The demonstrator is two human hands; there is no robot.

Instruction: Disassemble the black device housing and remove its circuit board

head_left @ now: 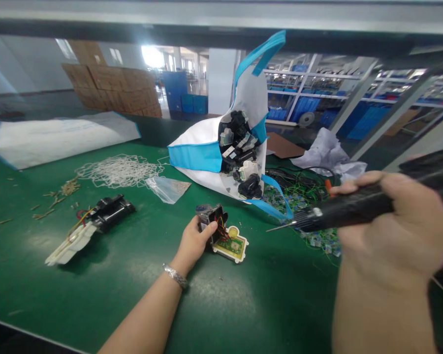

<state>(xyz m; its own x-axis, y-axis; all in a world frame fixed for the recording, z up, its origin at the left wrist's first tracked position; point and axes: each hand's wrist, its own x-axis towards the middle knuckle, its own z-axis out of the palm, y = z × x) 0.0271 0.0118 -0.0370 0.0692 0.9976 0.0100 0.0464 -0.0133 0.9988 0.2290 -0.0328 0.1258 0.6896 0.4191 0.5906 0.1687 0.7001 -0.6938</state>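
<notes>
My left hand (192, 242) grips a small black electronic part (212, 221) with red wires, resting on the green table (243, 305). A white-edged circuit board (233, 246) hangs off that part and lies flat to its right. My right hand (391, 221), raised close to the camera, is wrapped round a black soldering iron (339, 211). The iron's thin tip (276, 227) points left, a little right of the circuit board and above the table.
A white and blue bag (214, 152) full of black parts stands behind the board. A black and white unit with wires (92, 223) lies at left. White netting (118, 169), a clear plastic bag (168, 188) and a heap of small green boards (317, 236) are nearby.
</notes>
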